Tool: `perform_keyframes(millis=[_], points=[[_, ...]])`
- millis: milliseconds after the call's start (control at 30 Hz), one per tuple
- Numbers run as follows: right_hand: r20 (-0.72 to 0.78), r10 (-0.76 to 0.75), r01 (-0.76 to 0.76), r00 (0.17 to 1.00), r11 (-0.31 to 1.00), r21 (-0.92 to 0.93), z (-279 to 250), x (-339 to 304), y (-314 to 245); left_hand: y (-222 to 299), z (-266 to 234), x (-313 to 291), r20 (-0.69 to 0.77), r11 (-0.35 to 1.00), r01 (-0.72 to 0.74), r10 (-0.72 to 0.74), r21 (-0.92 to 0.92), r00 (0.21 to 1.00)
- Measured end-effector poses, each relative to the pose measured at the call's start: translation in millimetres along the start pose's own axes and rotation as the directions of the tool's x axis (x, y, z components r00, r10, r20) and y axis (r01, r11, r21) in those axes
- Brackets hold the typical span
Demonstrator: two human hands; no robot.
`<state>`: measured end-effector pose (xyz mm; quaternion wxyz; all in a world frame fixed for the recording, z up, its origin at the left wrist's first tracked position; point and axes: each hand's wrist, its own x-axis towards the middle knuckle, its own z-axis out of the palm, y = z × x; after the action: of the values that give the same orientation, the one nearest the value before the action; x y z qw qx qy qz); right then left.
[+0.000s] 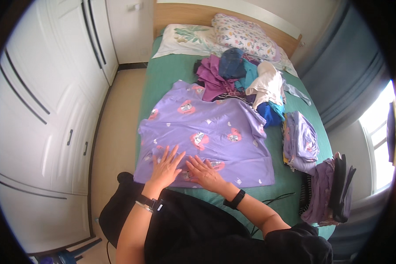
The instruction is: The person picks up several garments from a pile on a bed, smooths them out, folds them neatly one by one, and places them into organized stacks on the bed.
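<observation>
Both hands lie palm-down and open, fingers spread, gripping nothing: left hand (pixel 165 169) and right hand (pixel 205 175) sit close together, apart, on the near part of a purple printed garment (pixel 218 121). Garment is spread out on the bed (pixel 158 75), mostly beyond the hands and out to both sides. Flat palms look meant to press the cloth smooth; the mattress backs it up, so no pinch needed. Loose clothes heap (pixel 233 75) sits past the garment, likely there to leave the near area free while staying in reach. Folded stack (pixel 301 138) is right of and beyond the right hand; second folded stack (pixel 328 189) is further right, near the bed's edge. Both probably parked aside so arms don't catch them. Hard to make out: garment's far edge meets the heap, can't tell if it runs underneath. Its underside is hidden, and the hands cover some print. Heap pieces overlap too much to count. Dark cords (pixel 277 198) right of and nearer than the right hand run behind the forearm, ends unclear. Fisheye rim crops the curtain (pixel 347 66).
</observation>
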<state>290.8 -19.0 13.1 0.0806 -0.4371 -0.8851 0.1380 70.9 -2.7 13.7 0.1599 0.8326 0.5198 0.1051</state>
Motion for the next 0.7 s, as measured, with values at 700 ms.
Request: perform_keyframes(millis=[700], points=[[-0.599, 0.508, -0.543, 0.619, 0.828, 0.14, -112.8, 38.9, 355.4, -24.8, -41.5, 66.1, 0.313, 0.994, 0.112, -0.104, -0.009, 0.944]])
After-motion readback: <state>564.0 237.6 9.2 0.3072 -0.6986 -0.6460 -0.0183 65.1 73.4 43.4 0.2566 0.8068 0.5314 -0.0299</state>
